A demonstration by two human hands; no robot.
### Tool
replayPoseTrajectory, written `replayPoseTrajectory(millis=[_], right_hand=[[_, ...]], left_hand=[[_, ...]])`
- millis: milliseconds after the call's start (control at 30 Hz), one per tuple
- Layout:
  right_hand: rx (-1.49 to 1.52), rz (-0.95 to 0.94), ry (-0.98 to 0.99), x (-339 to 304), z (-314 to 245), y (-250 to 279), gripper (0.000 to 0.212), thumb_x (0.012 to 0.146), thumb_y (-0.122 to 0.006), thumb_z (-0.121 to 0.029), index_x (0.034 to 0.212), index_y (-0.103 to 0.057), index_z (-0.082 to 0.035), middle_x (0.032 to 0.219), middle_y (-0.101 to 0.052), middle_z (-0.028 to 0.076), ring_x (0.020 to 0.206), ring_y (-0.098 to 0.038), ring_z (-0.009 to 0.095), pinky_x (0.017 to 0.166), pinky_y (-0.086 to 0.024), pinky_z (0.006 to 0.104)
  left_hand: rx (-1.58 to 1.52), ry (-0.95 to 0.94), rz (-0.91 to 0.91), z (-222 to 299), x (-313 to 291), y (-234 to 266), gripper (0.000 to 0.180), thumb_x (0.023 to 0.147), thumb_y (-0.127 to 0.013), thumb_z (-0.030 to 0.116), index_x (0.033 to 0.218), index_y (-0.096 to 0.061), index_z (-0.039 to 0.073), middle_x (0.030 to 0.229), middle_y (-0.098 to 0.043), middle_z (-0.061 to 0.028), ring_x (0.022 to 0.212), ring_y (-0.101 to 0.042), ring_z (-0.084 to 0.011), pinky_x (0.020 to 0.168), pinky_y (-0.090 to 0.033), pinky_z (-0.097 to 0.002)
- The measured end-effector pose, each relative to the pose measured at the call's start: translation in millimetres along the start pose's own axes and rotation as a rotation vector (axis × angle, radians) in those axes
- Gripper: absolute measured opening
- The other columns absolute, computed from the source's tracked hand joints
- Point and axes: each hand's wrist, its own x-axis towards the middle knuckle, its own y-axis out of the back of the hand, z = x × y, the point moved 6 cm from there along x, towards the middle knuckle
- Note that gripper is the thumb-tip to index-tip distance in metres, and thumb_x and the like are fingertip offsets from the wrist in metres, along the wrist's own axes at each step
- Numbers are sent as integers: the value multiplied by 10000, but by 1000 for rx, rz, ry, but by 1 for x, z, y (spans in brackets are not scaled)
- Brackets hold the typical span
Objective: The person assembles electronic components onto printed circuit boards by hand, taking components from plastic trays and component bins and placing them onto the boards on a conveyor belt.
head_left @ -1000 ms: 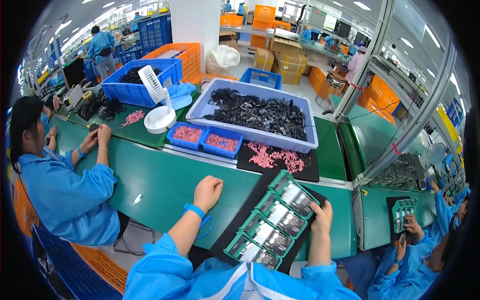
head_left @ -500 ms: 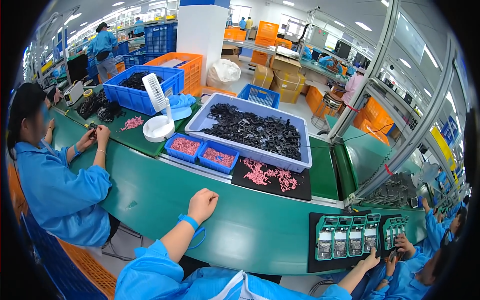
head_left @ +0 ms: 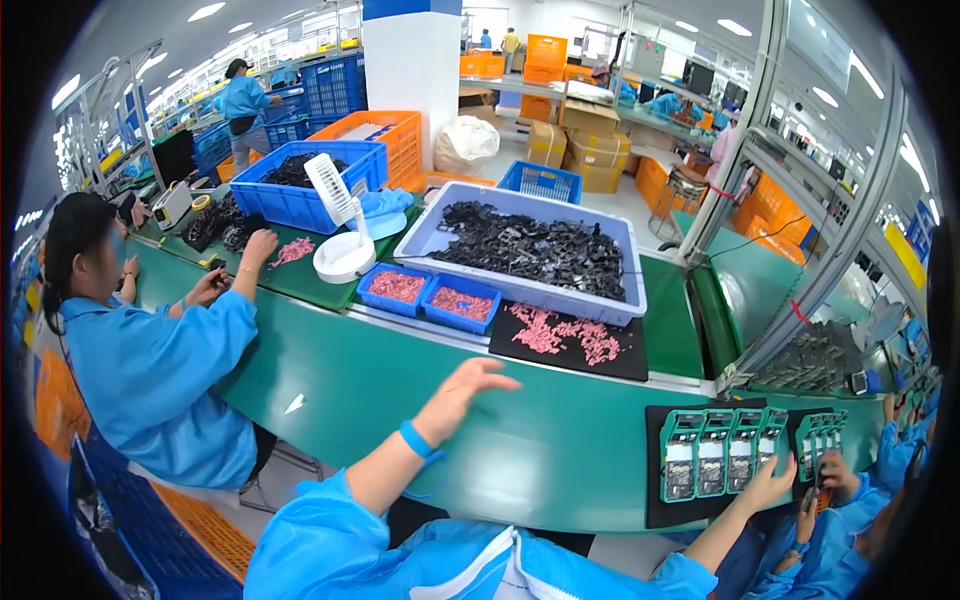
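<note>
My left hand, with a blue wrist strap, hovers over the green bench. Its fingers are stretched out and apart, and nothing shows in them. Beyond it, many small pink pieces lie loose on a black mat. My right hand is at the lower end of the rightmost of several green-framed device housings with circuit boards inside. Its fingers look spread and empty; whether they touch that housing is unclear. The housings stand in a row on a black pad.
Two small blue bins of pink pieces stand before a large grey tub of black parts. A white fan is left of them. Co-workers sit close on both sides; the right one's hand is near more green housings.
My left hand has gone from curled to stretched fingers, reaching toward the pink pieces. My right hand's fingers have spread. The whole view has shifted slightly.
</note>
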Motion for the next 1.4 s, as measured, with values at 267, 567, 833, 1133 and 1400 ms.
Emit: replayPoseTrajectory(millis=[267, 567, 833, 1133, 1400], right_hand=[[1033, -352, -286, -86, -211, -95, 289, 896, -547, 22, 1186, -547, 30, 1245, -559, 120, 1129, -533, 193, 994, -402, 311], [1241, -549, -416, -144, -267, -211, 217, 880, -576, -5, 1097, -589, -5, 1033, -595, 41, 863, -558, 88, 779, -459, 216], [814, -336, 63, -136, -237, -224, 150, 811, -585, 23, 946, -622, -31, 1074, -588, 87, 738, -559, 142, 589, -445, 242], [763, -383, 68, -129, -224, -263, 177, 771, -570, 45, 927, -620, -23, 1036, -583, 106, 825, -584, 198, 675, -491, 283], [741, -351, 59, -136, -233, -279, 173, 788, -556, 50, 927, -635, -16, 1023, -595, 93, 812, -583, 175, 706, -492, 279]], left_hand=[[-968, -426, -1119, 170, -60, -222, 936, 841, -194, 794, 1456, -73, 98, 1378, -384, -335, 1385, -250, -389, 1105, -161, -542], [-899, -440, -1044, 167, -78, -242, 972, 824, -242, 802, 1454, -88, 78, 1328, -413, -320, 1307, -358, -407, 1073, -227, -546], [-850, -412, -899, 150, -16, -245, 981, 817, -297, 795, 1445, -131, 59, 1260, -463, -305, 1258, -400, -418, 1050, -253, -555], [-813, -447, -812, 120, 34, -266, 992, 811, -358, 787, 1435, -179, 37, 1184, -520, -289, 1202, -448, -429, 1025, -281, -565], [-756, -491, -707, 105, 51, -260, 1002, 804, -412, 779, 1427, -221, 18, 1117, -570, -274, 1153, -491, -440, 1003, -306, -574]])
